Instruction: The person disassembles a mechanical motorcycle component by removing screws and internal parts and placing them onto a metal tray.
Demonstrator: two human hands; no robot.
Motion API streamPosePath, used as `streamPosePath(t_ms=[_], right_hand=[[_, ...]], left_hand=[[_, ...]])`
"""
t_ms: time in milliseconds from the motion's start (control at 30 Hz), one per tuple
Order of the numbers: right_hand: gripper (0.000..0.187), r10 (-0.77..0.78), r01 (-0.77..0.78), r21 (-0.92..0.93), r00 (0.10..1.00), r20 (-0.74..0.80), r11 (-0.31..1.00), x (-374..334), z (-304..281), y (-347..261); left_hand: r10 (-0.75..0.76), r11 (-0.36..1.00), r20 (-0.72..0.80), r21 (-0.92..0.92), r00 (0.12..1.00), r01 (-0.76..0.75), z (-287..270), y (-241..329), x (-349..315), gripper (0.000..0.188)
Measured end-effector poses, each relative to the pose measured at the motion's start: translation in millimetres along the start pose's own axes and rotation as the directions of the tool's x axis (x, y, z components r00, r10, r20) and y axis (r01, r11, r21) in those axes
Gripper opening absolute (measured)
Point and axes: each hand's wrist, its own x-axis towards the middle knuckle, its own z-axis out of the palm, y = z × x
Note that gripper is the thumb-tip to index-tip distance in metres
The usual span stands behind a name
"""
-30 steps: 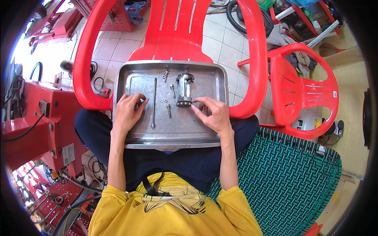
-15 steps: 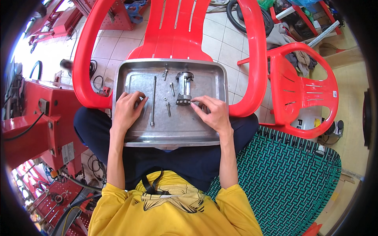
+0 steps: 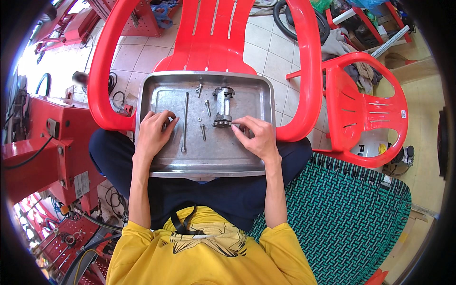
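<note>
A shallow metal tray [image 3: 164,164] rests across my lap and against the red chair in front. My left hand [image 3: 154,129] lies over its left rim, fingers loosely curled with a gap at the thumb, holding nothing visible. My right hand [image 3: 259,135] reaches over the right side; its index fingertip is at the lower end of a cylindrical metal part [image 3: 223,108] with a toothed or knobbed end. Whether it touches cannot be told. Between the hands lie a long bolt [image 3: 185,123], a short bolt [image 3: 203,131], another bolt [image 3: 207,107] and small hardware [image 3: 198,89] near the far rim.
A red plastic chair [image 3: 211,45] stands directly ahead, its arms flanking the tray. Another red chair [image 3: 349,111] is at the right, beside a green and black woven seat [image 3: 342,213]. Red machinery [image 3: 57,128] with cables stands close on the left. A black tube ring [image 3: 323,33] lies behind.
</note>
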Motion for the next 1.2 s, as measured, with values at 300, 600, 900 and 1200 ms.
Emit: streamPosePath(t_ms=[300, 600, 900, 1200], right_hand=[[0.007, -0.012, 0.012, 0.000, 1.000, -0.002, 1.000, -2.0, 2.1, 6.1], [0.012, 0.037, -0.037, 0.003, 0.999, 0.012, 0.999, -2.0, 1.2, 7.7], [0.011, -0.023, 0.023, -0.010, 0.999, -0.035, 1.000, -1.2, 1.1, 11.1], [0.007, -0.069, 0.067, -0.052, 0.996, -0.051, 0.996, -2.7, 1.9, 10.1]], left_hand=[[-0.007, 1.000, 0.014, 0.019, 1.000, 0.007, -0.9, 1.1, 0.1, 0.015], [-0.015, 1.000, 0.027, 0.014, 1.000, 0.014, -1.2, 0.2, 0.5, 0.014], [-0.014, 1.000, 0.024, -0.002, 1.000, 0.014, -1.8, 2.5, 1.7, 0.015], [0.008, 0.999, 0.054, -0.032, 0.999, -0.006, -4.0, 7.6, 0.8, 0.015]])
